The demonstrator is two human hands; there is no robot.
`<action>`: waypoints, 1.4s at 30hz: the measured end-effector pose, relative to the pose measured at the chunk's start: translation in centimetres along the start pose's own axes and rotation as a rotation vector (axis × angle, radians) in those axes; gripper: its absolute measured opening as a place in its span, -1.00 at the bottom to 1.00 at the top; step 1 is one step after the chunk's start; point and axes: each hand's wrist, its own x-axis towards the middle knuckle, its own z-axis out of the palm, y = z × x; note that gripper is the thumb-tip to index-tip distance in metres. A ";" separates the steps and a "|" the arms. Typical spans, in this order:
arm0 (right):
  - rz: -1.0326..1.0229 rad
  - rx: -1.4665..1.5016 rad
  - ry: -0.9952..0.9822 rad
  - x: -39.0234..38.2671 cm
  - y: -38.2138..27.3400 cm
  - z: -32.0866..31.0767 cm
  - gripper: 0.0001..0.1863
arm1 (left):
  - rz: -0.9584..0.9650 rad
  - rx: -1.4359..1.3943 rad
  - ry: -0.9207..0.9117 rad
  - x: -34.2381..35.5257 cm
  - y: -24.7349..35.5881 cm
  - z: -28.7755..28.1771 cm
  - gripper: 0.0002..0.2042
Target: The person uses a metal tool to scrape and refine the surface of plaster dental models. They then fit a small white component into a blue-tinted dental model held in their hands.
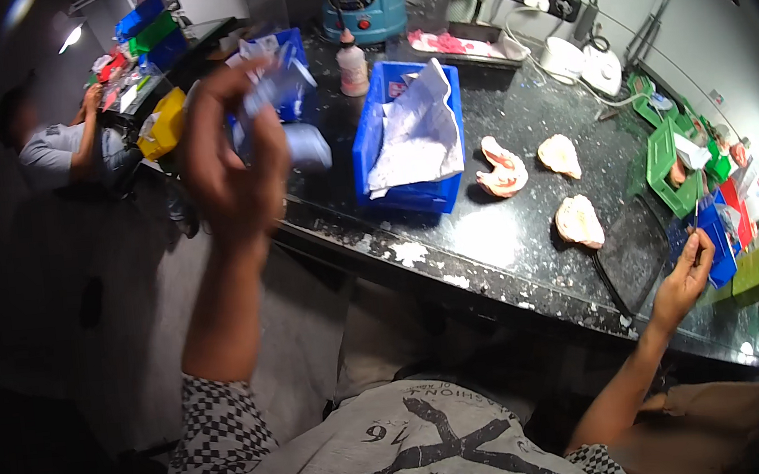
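Note:
My left hand is raised at the left, off the bench edge and blurred by motion. Its fingers curl together at a pale blue-white thing, too smeared to name. Just beside it shows another pale block-like thing; I cannot tell whether the hand touches it. At the right, my right hand pinches a thin stick-like tool, pointing up, close to a small blue bin. On the bench between the hands are a pink-and-cream horseshoe-shaped dental model and two cream plaster pieces, one far, one near.
A blue bin with crumpled white paper stands mid-bench. Behind are a pink-filled bottle, a teal machine and a pink-stained tray. Green bins line the right. Another person sits far left.

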 end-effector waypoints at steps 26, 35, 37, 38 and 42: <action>-0.321 0.595 -0.367 -8.1 -10.4 7.4 -0.72 | -1.210 -1.404 -0.427 -8.3 6.9 12.8 -0.47; -0.273 0.788 -0.393 -8.1 -9.8 7.3 -0.71 | -1.180 -1.418 -0.425 -8.3 6.9 12.7 -0.43; -0.305 0.715 -0.388 -8.1 -9.8 7.5 -0.71 | -1.122 -1.374 -0.441 -8.8 6.5 12.5 -0.42; -0.340 0.682 -0.402 -7.9 -9.8 7.4 -0.70 | -1.127 -1.321 -0.440 -8.8 6.5 12.6 -0.41; -0.338 0.728 -0.410 -8.1 -10.0 7.5 -0.66 | -1.134 -1.226 -0.383 -9.0 7.1 13.3 -0.41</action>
